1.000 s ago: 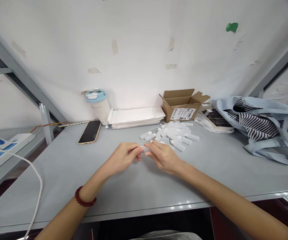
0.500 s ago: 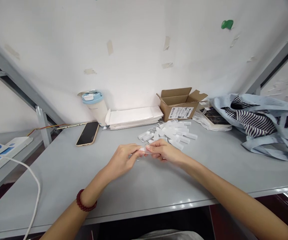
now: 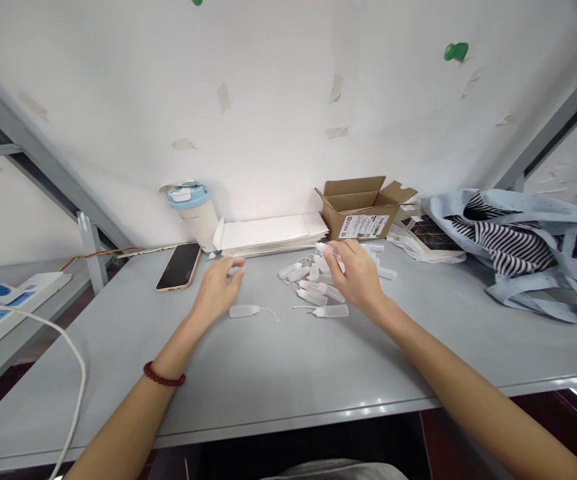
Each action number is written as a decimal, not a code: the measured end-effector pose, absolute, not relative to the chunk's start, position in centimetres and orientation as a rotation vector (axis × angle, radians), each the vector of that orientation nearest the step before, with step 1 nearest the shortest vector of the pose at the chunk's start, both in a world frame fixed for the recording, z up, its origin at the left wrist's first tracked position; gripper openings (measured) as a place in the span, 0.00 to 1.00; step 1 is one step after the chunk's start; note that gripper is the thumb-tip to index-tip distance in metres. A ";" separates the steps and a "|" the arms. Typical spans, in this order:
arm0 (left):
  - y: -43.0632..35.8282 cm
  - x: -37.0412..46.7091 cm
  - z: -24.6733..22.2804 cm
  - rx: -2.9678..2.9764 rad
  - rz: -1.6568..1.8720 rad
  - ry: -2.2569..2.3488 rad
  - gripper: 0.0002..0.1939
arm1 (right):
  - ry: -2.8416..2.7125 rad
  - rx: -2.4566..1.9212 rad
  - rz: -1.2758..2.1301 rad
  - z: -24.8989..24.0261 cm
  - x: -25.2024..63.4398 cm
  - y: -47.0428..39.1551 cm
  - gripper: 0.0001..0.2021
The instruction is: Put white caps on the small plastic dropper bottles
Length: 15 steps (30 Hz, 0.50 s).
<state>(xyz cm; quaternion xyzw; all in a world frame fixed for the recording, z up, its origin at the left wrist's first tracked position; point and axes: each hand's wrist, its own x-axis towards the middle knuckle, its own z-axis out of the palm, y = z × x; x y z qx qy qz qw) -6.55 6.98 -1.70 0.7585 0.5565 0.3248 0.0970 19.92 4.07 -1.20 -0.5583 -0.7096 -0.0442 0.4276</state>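
Pinching a translucent plastic bottle [image 3: 325, 248], right hand [image 3: 359, 275], left hand [image 3: 218, 287] curved, unclosed, glossy tabletop [image 3: 288, 373]

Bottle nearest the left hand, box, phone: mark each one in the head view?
Bottle [image 3: 241, 311]: head view, middle of its translucent body.
Box [image 3: 365, 227]: head view, label on its front wall.
Phone [image 3: 179, 267]: head view, middle of its dark screen.

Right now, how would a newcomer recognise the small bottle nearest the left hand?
On the grey table, find the left hand. At its lower right, a small translucent bottle lies on its side. Unlike the heaped bottles, it lies alone, its thin tail pointing right.
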 end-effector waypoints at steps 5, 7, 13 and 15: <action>10.4 -9.9 -3.3 2.297 0.881 1.990 0.16 | -1.765 -1.520 -0.556 -1.9 20.9 4.7 0.11; 11.3 -10.6 -3.8 2.317 0.860 2.026 0.17 | -1.794 -1.511 -0.602 -1.9 20.5 4.5 0.11; 13.1 -11.2 -5.0 2.470 0.739 1.939 0.21 | -1.987 -1.284 -0.423 -2.1 18.4 3.4 0.11; 13.4 -11.4 -5.4 2.499 0.701 1.922 0.21 | -2.071 -1.193 -0.350 -2.4 17.6 2.9 0.10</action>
